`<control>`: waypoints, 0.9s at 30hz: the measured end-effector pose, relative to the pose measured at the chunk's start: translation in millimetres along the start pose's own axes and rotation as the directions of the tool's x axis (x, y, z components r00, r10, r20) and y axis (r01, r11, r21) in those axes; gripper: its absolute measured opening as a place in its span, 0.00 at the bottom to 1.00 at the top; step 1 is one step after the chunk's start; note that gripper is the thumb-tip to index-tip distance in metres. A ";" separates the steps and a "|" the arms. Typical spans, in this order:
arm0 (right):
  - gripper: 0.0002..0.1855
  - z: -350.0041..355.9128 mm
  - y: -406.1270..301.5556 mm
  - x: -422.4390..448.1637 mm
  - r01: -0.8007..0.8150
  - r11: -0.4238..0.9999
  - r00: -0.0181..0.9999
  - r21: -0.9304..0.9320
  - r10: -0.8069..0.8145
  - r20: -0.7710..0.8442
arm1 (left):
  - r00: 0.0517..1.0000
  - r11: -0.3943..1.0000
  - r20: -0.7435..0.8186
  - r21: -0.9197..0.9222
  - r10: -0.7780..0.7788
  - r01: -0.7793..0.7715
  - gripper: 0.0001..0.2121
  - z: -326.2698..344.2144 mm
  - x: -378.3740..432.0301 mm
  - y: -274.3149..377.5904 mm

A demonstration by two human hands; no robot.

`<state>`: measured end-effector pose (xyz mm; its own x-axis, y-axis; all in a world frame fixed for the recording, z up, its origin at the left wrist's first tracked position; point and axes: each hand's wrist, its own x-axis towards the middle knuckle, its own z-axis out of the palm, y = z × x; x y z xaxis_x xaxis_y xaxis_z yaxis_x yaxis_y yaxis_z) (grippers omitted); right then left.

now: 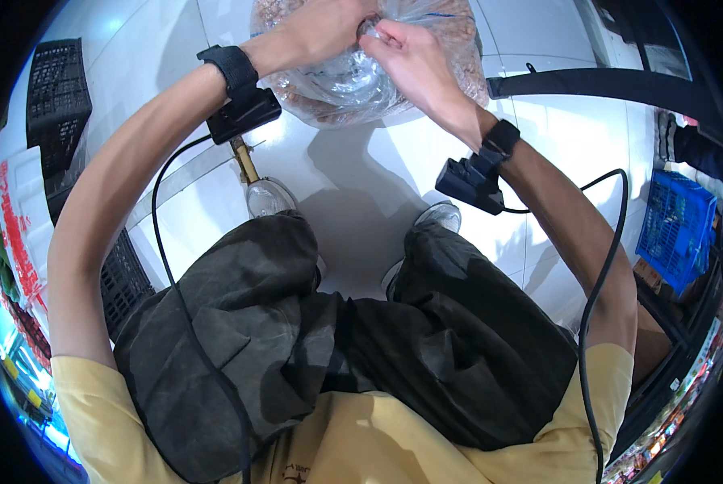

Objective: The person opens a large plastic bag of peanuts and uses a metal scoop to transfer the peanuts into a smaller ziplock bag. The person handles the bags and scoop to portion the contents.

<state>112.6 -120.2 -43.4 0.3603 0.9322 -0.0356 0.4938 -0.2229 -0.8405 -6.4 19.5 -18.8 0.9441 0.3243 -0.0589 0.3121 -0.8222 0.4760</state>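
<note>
A large clear plastic bag (313,100) with many small brownish pieces inside sits on the white tiled floor at the top of the view. Both hands meet over its gathered top. My left hand (346,21) has its fingers curled around the twisted plastic, partly cut off by the picture's upper edge. Close against it, my right hand (407,48) pinches the same gathered plastic between thumb and fingers. Each wrist wears a black strap with a small black device and a cable.
Black plastic crates (56,109) and a white box with red marks (25,224) stand at the left. A yellowish rod (245,160) lies by one shoe. On the right are a dark curved bar (591,83) and a blue plastic basket (676,230).
</note>
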 end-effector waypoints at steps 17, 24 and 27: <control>0.21 -10.2 -16.4 -9.6 0.094 0.879 0.995 -0.468 -0.068 0.071 | 0.940 0.894 0.221 -0.311 -0.261 0.322 0.14 -0.6 -1.1 -1.4; 0.18 -4.1 -9.0 9.5 -0.088 0.954 0.982 -0.285 0.132 0.138 | 0.970 0.965 0.186 -0.177 -0.159 0.192 0.15 0.9 -1.6 -5.2; 0.16 2.7 7.3 8.6 -0.137 0.986 0.985 -0.099 0.146 0.087 | 0.969 0.993 0.220 -0.013 -0.112 0.117 0.14 4.5 4.6 -4.8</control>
<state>117.1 -113.0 -51.3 0.3583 0.9108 -0.2049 0.5158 -0.3761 -0.7698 -3.1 22.8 -25.3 0.9034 0.3032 -0.3031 0.4193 -0.7724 0.4770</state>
